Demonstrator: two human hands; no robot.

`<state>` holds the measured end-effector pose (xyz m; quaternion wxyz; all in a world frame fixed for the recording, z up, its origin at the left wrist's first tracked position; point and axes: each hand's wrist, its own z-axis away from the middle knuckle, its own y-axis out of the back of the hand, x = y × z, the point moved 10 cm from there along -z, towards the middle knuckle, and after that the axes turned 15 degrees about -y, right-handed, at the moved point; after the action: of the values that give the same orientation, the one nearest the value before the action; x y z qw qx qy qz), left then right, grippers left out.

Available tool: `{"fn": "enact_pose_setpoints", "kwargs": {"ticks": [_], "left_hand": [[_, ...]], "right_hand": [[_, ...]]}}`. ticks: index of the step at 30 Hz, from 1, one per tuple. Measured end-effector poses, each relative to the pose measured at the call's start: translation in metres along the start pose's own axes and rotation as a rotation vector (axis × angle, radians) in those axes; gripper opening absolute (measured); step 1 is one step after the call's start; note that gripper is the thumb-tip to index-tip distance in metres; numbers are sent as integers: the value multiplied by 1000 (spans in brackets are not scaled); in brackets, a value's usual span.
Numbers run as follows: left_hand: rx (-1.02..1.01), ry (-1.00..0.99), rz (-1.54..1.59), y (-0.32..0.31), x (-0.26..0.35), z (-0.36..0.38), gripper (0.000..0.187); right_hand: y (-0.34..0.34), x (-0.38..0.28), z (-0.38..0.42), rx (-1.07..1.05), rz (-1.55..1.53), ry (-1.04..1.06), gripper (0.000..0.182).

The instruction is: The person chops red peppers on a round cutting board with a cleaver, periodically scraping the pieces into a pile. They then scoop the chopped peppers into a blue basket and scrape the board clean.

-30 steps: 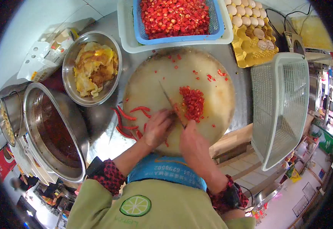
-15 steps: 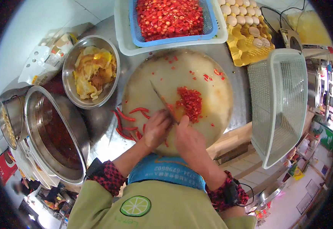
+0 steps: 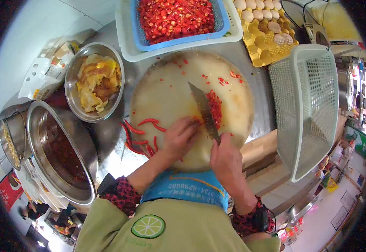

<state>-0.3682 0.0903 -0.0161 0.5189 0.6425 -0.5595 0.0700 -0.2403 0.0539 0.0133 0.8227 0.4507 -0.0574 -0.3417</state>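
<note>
My right hand grips the handle of a kitchen knife, whose broad dark blade lies tilted against a heap of chopped red chili. To the left of the blade, my left hand has its fingers bent and pressed together low on the round cutting board. A bit of red chili shows at its fingertips; the rest is covered by the fingers. Several whole red chilies are spread at the board's left edge, some hanging over it. Small red pieces dot the far part of the board.
A blue basket of chopped chili sits in a white tray beyond the board. Eggs fill part of a yellow carton. On the right stands a pale plastic basket; on the left, a metal bowl of fried eggs and a steel pot.
The knife has moved right, away from my left fingers, and its blade has turned flatter against the chopped heap. My right hand has shifted right with it. The view has shifted slightly.
</note>
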Motion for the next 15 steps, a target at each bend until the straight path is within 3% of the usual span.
{"fn": "enact_pose_setpoints", "kwargs": {"ticks": [5, 7, 15], "left_hand": [[-56, -41, -73, 8, 3, 1, 25], [-52, -44, -74, 6, 1, 2, 26], [-80, -97, -24, -7, -3, 11, 30]], "right_hand": [[-12, 3, 7, -29, 16, 41, 16], [-16, -5, 9, 11, 71, 188, 14], [-17, -22, -14, -33, 55, 161, 15]]}}
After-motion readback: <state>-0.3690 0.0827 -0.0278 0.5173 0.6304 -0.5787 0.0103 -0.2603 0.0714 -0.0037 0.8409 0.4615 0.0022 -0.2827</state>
